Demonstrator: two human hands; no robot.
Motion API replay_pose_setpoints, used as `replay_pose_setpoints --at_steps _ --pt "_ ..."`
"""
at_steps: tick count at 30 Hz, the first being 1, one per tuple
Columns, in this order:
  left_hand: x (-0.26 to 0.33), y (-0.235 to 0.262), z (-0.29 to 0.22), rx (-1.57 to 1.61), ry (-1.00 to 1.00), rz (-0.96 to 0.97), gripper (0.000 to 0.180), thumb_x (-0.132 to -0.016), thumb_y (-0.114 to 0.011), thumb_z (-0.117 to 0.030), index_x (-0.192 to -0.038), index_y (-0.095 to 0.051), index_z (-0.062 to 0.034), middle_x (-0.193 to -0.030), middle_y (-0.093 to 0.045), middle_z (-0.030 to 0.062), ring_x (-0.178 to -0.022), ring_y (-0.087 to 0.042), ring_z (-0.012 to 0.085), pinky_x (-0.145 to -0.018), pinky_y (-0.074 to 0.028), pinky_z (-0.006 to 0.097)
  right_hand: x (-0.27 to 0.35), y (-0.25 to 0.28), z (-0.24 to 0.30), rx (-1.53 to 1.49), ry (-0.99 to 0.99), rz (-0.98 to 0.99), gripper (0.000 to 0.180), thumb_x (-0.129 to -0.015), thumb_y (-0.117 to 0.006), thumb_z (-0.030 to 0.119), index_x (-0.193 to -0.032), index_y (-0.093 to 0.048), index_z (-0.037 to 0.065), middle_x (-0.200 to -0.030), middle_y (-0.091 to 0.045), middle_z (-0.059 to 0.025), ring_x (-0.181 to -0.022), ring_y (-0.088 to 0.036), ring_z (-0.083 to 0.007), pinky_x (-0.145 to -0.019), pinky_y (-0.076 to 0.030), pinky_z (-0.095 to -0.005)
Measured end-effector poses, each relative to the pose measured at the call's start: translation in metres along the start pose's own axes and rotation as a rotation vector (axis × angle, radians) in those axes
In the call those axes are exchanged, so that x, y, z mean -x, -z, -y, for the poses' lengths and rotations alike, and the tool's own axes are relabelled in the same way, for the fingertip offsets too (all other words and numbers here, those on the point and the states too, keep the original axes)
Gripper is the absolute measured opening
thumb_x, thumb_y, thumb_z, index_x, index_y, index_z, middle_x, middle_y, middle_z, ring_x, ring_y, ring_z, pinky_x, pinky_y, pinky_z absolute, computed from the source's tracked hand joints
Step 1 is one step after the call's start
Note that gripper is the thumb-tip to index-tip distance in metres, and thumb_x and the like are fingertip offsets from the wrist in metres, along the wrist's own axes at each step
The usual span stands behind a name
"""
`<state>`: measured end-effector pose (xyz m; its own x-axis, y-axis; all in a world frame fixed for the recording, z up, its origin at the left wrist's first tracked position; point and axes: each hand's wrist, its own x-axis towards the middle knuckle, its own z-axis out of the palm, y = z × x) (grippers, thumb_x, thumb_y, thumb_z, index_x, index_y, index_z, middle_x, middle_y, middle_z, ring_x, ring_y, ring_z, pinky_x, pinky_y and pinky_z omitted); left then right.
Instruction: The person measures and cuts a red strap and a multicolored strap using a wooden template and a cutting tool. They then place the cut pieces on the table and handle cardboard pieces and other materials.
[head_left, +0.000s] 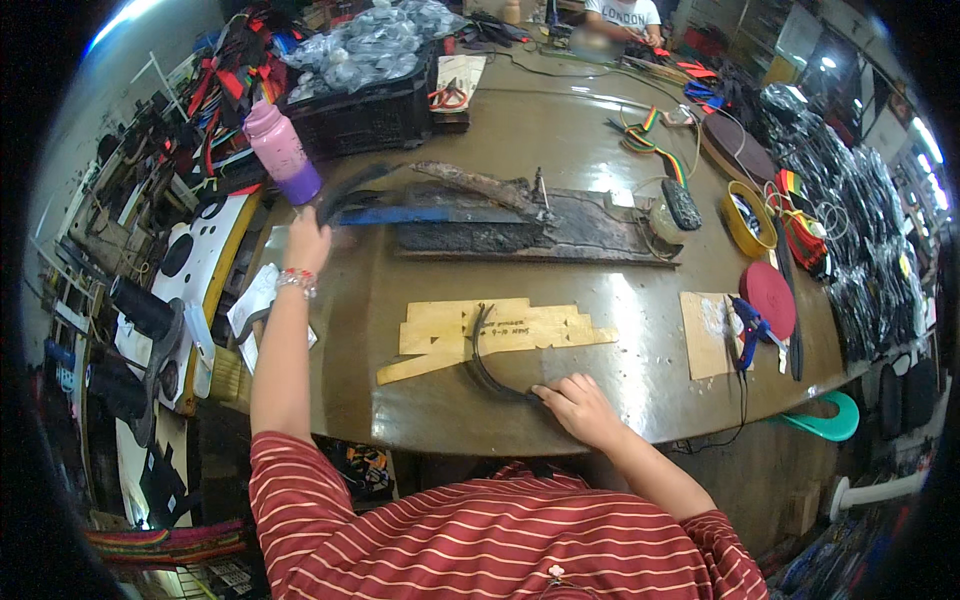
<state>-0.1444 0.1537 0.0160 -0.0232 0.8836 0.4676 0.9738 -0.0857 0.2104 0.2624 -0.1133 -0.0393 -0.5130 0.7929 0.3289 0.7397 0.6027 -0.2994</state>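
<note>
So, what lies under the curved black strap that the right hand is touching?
The curved black strap lies across a flat, pale wooden template on the brown table. The right hand covers the strap's near end. Any part of the template directly under the strap is hidden.

A pink and purple bottle (280, 152) stood at my far left beside a black crate (365, 118) heaped with plastic bags (375, 42). Orange scissors (448, 97) lay beyond. To my right sat a red disc (768, 297), a blue glue gun (750, 332) and a yellow tape roll (747, 217)
</note>
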Motion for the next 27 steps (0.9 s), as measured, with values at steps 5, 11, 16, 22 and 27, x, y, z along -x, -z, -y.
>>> replay_pose_setpoints --at_steps 5,11,16,22,27 --pt "0.020 0.085 -0.080 0.501 -0.157 -0.241 0.036 -0.079 -0.053 -0.006 -0.114 -0.053 0.0028 -0.090 -0.064 0.0245 -0.083 -0.063 0.0368 -0.075 -0.049 0.039 0.017 0.008 0.011 0.006 0.011 0.067 0.035 -0.080 -0.049 0.010 -0.113 -0.059 0.010 -0.096 -0.055 -0.0017 -0.088 -0.050 -0.0190 -0.076 -0.039 -0.0319" --pt "0.082 0.106 -0.204 0.427 -0.831 -0.147 0.063 -0.066 -0.053 0.000 -0.128 -0.046 -0.0055 -0.087 -0.056 0.0113 -0.077 -0.055 0.0276 -0.068 -0.046 0.040 0.037 0.004 0.030 -0.046 0.039 0.035 0.035 -0.079 -0.049 0.011 -0.113 -0.059 0.010 -0.092 -0.054 -0.0015 -0.087 -0.049 -0.0185 -0.076 -0.039 -0.0313" --pt "0.154 0.011 -0.259 0.217 -1.048 0.435 0.073 -0.069 -0.067 -0.013 -0.136 -0.037 -0.0143 -0.098 -0.047 0.0145 -0.089 -0.052 0.0304 -0.081 -0.044 0.039 0.059 0.008 0.033 -0.020 0.024 0.012 0.033 -0.080 -0.050 0.012 -0.110 -0.060 0.010 -0.093 -0.055 -0.0019 -0.088 -0.050 -0.0186 -0.076 -0.039 -0.0316" --pt "0.163 -0.006 -0.240 0.447 -0.988 0.362 0.066 -0.077 -0.066 -0.035 -0.132 -0.041 -0.0097 -0.120 -0.047 0.0149 -0.110 -0.047 0.0324 -0.095 -0.039 0.042 0.077 0.016 0.029 -0.007 -0.091 -0.019 0.029 -0.079 -0.050 0.012 -0.107 -0.060 0.009 -0.097 -0.056 -0.0029 -0.091 -0.051 -0.0196 -0.077 -0.038 -0.0328" --pt "0.204 0.037 -0.243 0.581 -1.107 0.625 0.053 -0.082 -0.060 -0.040 -0.122 -0.050 -0.0069 -0.098 -0.058 0.0121 -0.088 -0.057 0.0276 -0.083 -0.044 0.039 0.068 0.024 0.026 -0.039 -0.071 -0.067 0.032 -0.074 -0.056 0.007 -0.106 -0.062 0.008 -0.091 -0.056 -0.0057 -0.084 -0.053 -0.0227 -0.074 -0.041 -0.0329"
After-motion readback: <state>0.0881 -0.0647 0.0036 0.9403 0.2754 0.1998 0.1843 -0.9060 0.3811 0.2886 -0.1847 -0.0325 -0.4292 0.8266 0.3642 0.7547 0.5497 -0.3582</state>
